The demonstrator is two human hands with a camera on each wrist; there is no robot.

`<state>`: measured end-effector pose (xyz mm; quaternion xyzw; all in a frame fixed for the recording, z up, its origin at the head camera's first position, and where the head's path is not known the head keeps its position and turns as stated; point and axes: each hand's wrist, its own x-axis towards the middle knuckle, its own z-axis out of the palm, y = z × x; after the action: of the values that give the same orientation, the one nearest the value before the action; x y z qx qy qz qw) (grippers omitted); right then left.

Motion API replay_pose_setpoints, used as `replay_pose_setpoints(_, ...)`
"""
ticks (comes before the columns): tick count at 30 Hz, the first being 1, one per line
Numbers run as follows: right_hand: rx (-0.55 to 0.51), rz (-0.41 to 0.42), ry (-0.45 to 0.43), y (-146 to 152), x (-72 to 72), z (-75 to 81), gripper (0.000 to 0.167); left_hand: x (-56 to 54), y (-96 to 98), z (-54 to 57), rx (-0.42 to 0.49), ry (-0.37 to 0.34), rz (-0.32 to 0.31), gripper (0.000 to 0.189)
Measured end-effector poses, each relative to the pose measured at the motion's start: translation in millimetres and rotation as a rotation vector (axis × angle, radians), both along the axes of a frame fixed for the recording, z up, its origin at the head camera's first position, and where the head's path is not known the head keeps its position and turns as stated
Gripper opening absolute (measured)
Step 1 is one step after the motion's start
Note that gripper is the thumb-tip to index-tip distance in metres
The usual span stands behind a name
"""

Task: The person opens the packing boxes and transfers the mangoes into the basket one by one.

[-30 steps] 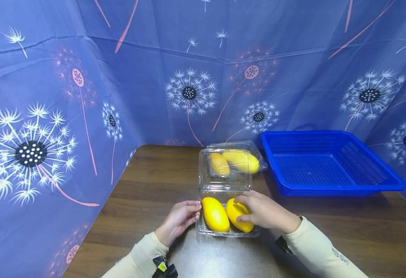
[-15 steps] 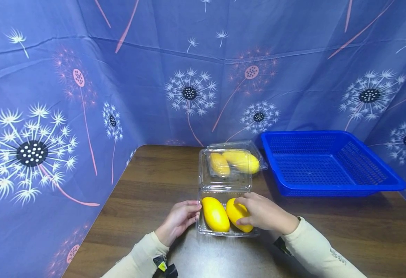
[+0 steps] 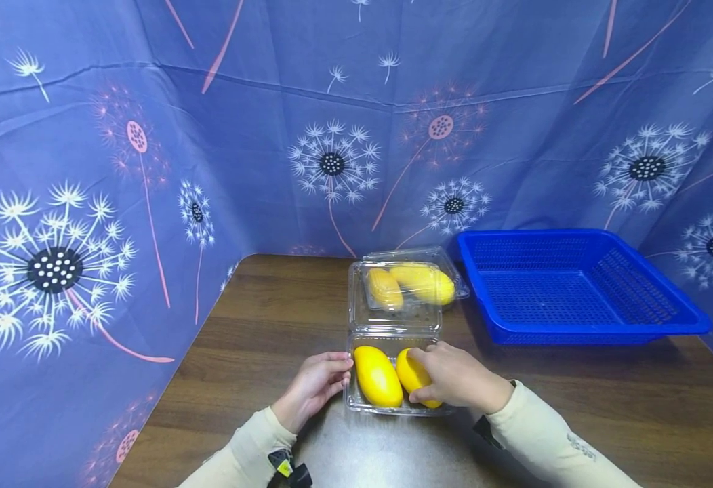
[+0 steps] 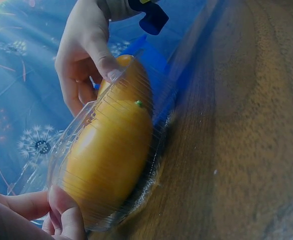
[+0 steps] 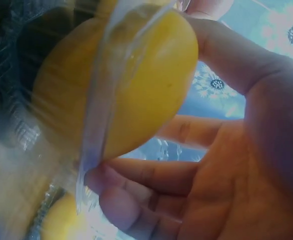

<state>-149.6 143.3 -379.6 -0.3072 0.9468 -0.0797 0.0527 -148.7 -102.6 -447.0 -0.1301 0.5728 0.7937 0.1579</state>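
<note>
A clear plastic clamshell box [image 3: 399, 411] stands on the table with its lid [image 3: 359, 318] folded back. Two yellow mangoes lie in it side by side. My left hand [image 3: 312, 388] pinches the box's left rim between thumb and fingers, as the left wrist view also shows. The left mango [image 3: 379, 377] sits untouched near that hand. Over the right mango [image 3: 406, 371], my right hand [image 3: 460, 379] curves its thumb and fingers and grips it, inside the box. In the right wrist view the box wall crosses in front of this mango [image 5: 156, 85].
Behind the lid, a second clear clamshell box [image 3: 461, 288] holds more yellow mangoes [image 3: 436, 285]. A blue perforated plastic basket [image 3: 582, 330] stands at the back right. Dandelion-printed blue cloth [image 3: 259, 135] hangs behind and beside the wooden table [image 3: 271, 305].
My right hand has shifted slightly left and closed further over the right mango, covering more of it. My left hand and the box have stayed put.
</note>
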Motion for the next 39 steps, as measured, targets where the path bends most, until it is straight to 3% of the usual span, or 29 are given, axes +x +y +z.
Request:
replay_pose_setpoints(12, 0.060, -0.101, -0.056, -15.7, -1.2, -2.5, 0.062, 0.4, -0.1, 0.1, -0.004, -0.007, -0.002, 0.024)
replay_pose_setpoints(27, 0.055, -0.088, -0.032, -16.7, -1.3, -2.4, 0.057, -0.4, -0.6, 0.0, -0.011, -0.014, -0.005, 0.023)
replay_pose_setpoints(39, 0.033, -0.124, -0.027, -21.5, -3.2, -6.0, 0.059, 0.4, -0.6, 2.2, -0.019, -0.025, -0.003, 0.025)
